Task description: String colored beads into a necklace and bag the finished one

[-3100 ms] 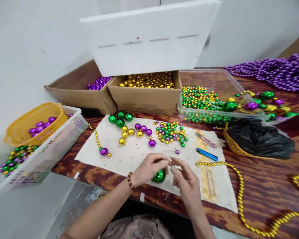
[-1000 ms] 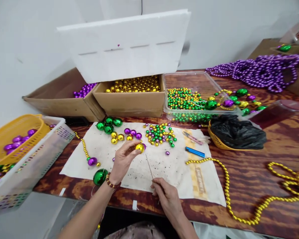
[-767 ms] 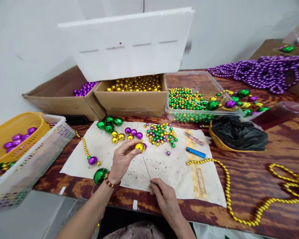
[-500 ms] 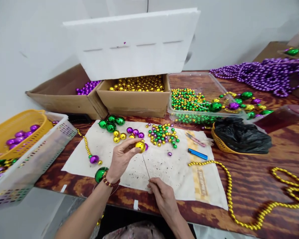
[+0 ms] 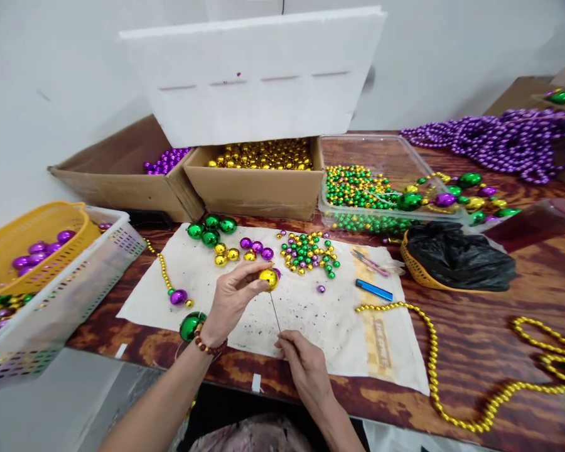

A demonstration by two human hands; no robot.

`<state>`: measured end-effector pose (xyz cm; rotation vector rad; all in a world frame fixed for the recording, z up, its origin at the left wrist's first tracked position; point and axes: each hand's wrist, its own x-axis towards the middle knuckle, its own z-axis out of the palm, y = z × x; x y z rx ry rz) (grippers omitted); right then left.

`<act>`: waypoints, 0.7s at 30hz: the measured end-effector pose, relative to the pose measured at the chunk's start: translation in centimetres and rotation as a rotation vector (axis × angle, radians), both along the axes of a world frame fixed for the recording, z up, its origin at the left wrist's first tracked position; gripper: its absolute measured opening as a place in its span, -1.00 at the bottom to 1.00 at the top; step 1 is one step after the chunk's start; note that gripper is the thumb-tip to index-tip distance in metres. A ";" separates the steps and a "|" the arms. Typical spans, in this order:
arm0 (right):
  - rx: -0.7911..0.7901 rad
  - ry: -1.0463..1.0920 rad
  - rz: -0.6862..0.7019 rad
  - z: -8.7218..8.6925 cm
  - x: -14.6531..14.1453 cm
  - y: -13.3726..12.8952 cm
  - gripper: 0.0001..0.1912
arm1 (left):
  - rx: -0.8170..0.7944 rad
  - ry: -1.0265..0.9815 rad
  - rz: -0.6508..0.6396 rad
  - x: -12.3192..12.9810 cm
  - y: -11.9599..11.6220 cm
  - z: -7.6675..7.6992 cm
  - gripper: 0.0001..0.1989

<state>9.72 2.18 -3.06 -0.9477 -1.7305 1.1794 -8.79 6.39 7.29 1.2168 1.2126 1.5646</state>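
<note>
A large gold bead is pinched between the thumb and fingers of my left hand, above the white cloth. Below and to the right, my right hand pinches the lower end of a thin needle, whose upper end reaches the bead's underside. Part of a purple bead shows just behind the gold one. A large green bead lies by my left wrist. Purple beads, gold beads, green beads and a cluster of small mixed beads lie beyond my hands.
Cardboard boxes of beads and a clear tray stand at the back. Baskets are at left. A blue lighter, small snips, a gold bead string and a black bag lie at right.
My right hand has moved slightly up and left with the needle, whose tip now meets the gold bead. The view has shifted a little.
</note>
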 end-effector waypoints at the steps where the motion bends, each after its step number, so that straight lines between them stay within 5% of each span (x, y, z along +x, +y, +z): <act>1: -0.002 0.007 -0.002 0.0 -0.1 0.0 -0.85 | 0.001 0.003 0.002 0.1 -0.1 0.1 -0.77; 12: -0.015 0.138 -0.039 1.2 -1.7 0.6 -0.86 | 0.050 0.169 -0.019 1.1 -1.0 1.2 -0.77; 21: -0.210 0.263 -0.131 2.9 -1.7 1.0 -0.83 | 0.027 0.309 -0.203 1.2 -1.6 -0.8 -0.69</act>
